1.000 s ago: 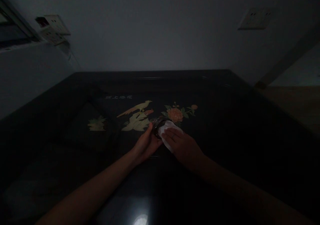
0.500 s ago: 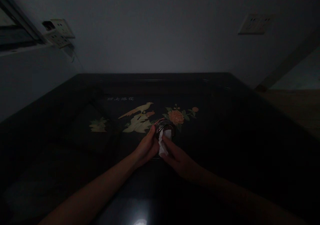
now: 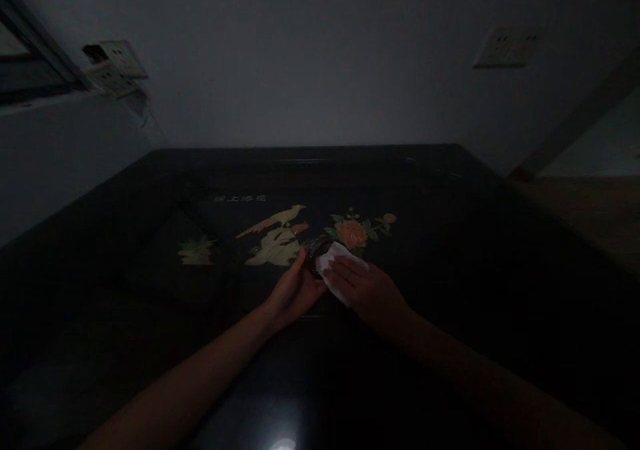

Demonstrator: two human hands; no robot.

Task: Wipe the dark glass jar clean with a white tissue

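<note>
The scene is very dim. My left hand (image 3: pixel 293 290) is curled around the side of a small dark glass jar (image 3: pixel 317 253) that stands on the black table (image 3: pixel 450 250). My right hand (image 3: pixel 367 289) presses a white tissue (image 3: pixel 333 267) over the jar's right side and top, fingers laid on the tissue. Most of the jar is hidden by the tissue and my hands.
The table top bears a painted bird (image 3: pixel 273 220), pale leaves (image 3: pixel 273 247) and an orange flower (image 3: pixel 351 232) just beyond my hands. Wall sockets (image 3: pixel 114 67) hang at the upper left, another socket (image 3: pixel 503 47) at the upper right. A wooden floor (image 3: pixel 590 210) shows at the right.
Half a second ago my right hand held the tissue bunched beneath the jar's front; now it has swept up and over the jar, spreading the tissue. My left hand stays on the jar.
</note>
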